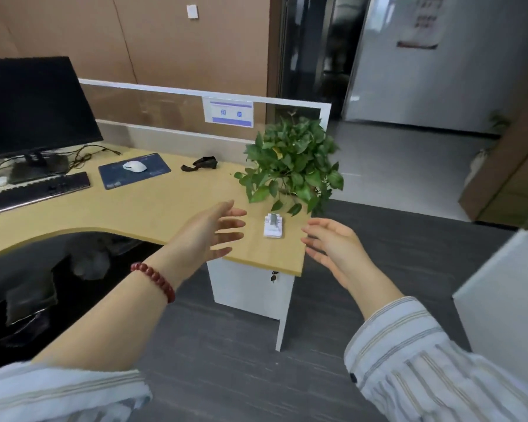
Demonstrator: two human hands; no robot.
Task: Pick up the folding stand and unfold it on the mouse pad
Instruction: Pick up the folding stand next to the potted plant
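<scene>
Stand (273,226), white plastic, folded flat on wood-grain desk (153,208); left hand (209,233), right hand (333,245) grip wide, empty.

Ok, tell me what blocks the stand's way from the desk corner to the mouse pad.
On the desk nothing visible blocks it: bare wood lies between the folding stand and the mouse pad. A white mouse sits on the pad itself, taking up its middle.
</scene>
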